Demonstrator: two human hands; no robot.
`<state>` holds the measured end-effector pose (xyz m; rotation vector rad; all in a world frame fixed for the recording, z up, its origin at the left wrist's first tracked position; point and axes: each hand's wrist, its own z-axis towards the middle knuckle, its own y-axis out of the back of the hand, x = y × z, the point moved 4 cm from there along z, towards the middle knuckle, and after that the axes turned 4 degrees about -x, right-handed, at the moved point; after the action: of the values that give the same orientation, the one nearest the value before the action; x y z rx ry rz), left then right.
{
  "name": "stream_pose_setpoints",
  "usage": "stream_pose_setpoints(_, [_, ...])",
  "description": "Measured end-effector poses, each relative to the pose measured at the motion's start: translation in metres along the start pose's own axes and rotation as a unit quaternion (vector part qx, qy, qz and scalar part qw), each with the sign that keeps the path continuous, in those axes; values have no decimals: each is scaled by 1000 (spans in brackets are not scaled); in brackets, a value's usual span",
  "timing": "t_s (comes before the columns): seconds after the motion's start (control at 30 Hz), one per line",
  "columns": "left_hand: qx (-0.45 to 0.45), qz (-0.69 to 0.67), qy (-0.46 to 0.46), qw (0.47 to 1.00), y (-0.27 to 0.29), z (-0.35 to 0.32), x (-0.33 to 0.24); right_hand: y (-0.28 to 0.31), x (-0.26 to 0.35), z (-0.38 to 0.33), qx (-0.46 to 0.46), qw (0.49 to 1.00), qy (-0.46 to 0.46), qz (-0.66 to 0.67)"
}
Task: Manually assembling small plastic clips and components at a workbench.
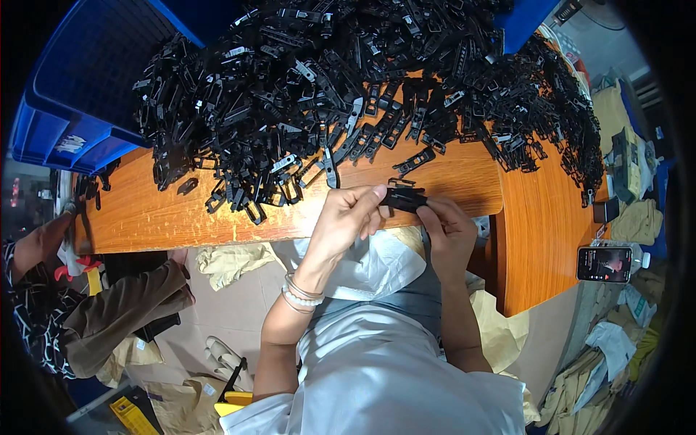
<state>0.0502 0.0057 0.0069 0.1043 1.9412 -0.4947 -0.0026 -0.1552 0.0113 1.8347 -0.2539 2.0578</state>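
Between my two hands, over the table's front edge, is a dark black plastic part (406, 201), long and narrow. My left hand (349, 216) pinches its left end between thumb and fingers; bracelets circle that wrist. At the other end, the fingers of my right hand (448, 230) close on the same part. Its finer detail is too dark to make out. Just beyond my hands, a few loose black plastic parts (415, 161) lie on the wooden table (254, 222). Behind them rises a large heap of similar black parts (290, 87).
A blue crate (80, 87) stands at the far left, tipped beside the heap. To the right, a phone (605, 264) with a lit screen leans by a clear bottle (639, 259). Another person's legs (123, 301) are at the left. Brown bags (185, 402) lie on the floor.
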Motion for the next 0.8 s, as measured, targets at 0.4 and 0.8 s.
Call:
stream_pose_setpoints(0.4, [28, -2, -82, 996, -21, -5, -4, -12, 2, 1, 51, 975, -124, 175])
stream_pose_setpoints(0.8, [30, 339, -361, 868, -21, 61, -56, 12, -26, 16, -90, 975, -113, 167])
